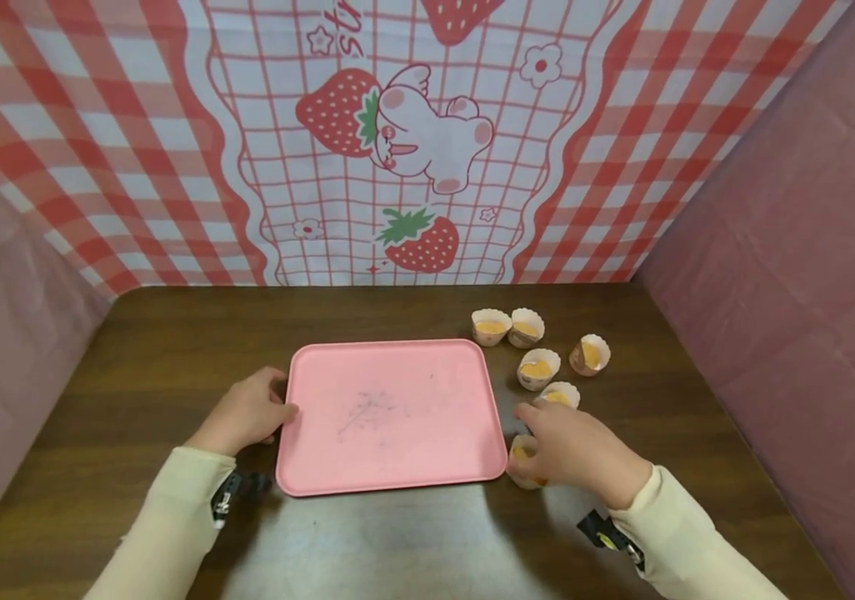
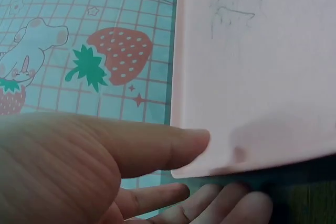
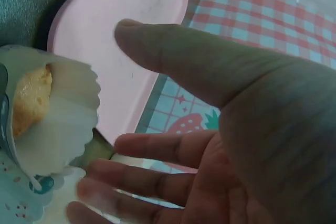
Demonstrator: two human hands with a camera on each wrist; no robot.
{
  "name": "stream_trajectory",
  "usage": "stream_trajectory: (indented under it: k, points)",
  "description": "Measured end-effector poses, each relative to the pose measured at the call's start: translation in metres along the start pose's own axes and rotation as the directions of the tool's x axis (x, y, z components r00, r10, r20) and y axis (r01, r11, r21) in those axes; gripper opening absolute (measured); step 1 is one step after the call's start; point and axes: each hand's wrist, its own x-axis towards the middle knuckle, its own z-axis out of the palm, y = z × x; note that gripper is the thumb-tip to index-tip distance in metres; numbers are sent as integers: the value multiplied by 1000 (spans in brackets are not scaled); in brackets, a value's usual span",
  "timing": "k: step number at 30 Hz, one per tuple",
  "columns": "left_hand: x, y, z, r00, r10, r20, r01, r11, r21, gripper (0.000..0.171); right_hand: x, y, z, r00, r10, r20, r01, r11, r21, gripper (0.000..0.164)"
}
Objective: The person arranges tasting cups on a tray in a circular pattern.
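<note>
A pink tray (image 1: 397, 417) lies on the dark wooden table with its face bare apart from dark scratch marks. At its left rim my left hand (image 1: 245, 408) holds the edge, thumb (image 2: 184, 148) over the rim and fingers (image 2: 231, 203) on the outer side. Beside the tray's right front corner is a small cupcake (image 1: 523, 454) in a pale scalloped paper cup, partly hidden by my right hand (image 1: 573, 450). In the right wrist view this cupcake (image 3: 58, 108) sits past the fingertips, and the spread thumb and fingers have nothing between them.
Several more paper-cup cupcakes stand right of the tray: a pair (image 1: 491, 327) near its back corner, one (image 1: 590, 356) farther right, and others (image 1: 538, 369) close behind my right hand. A checked strawberry cloth (image 1: 427, 167) hangs behind the table, with pink cloth (image 1: 787, 250) along both sides.
</note>
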Motion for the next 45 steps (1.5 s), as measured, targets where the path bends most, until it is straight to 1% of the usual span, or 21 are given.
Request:
stream_trajectory:
  k: [2,4,8,12,17,20,23,28,31,35,37,40,43,45]
  points:
    - [1,-1,2,1000,-11,18,12,999,-35,63,0,0,3,1000,10,10,-10,1000,0,42]
    - [2,-1,4,1000,-8,21,9,999,-50,61,-1,-1,5,1000,15,10,-15,1000,-1,44]
    - [4,-4,7,1000,-4,26,5,998,-63,60,-1,-2,11,1000,-7,2,7,1000,-16,35]
    - [6,-7,10,999,-12,31,14,997,-72,58,-4,-4,15,1000,-30,-5,29,998,-52,36]
    - [7,-8,14,1000,-1,18,2,997,-76,57,-10,-4,19,996,-63,-60,58,995,-83,32]
    - [6,-6,15,1000,-1,19,3,997,-80,56,-14,-4,21,990,-95,-102,85,992,-98,30]
    - [6,-6,15,1000,-16,23,18,997,-75,56,-17,-5,24,983,-137,-122,124,987,-107,27]
    - [6,-6,15,999,-27,23,29,997,-68,56,-15,-6,31,962,-219,-163,194,969,-156,24]
    - [6,-6,14,1000,-22,19,24,997,-76,57,-11,-4,34,951,-235,-199,204,965,-167,24]
    - [6,-6,14,1000,-12,11,13,996,-92,59,-4,2,35,939,-233,-254,190,965,-183,28]
    - [5,-6,14,1000,-14,12,15,995,-98,59,-1,5,35,928,-244,-282,189,959,-209,30]
    - [5,-5,13,1000,-21,19,23,994,-105,59,1,7,34,919,-274,-282,208,947,-244,28]
    - [5,-4,13,999,-25,24,27,994,-106,59,-1,5,33,925,-292,-242,222,934,-281,33]
    - [5,-4,12,999,-27,26,29,994,-102,60,-3,5,34,924,-302,-236,220,922,-320,37]
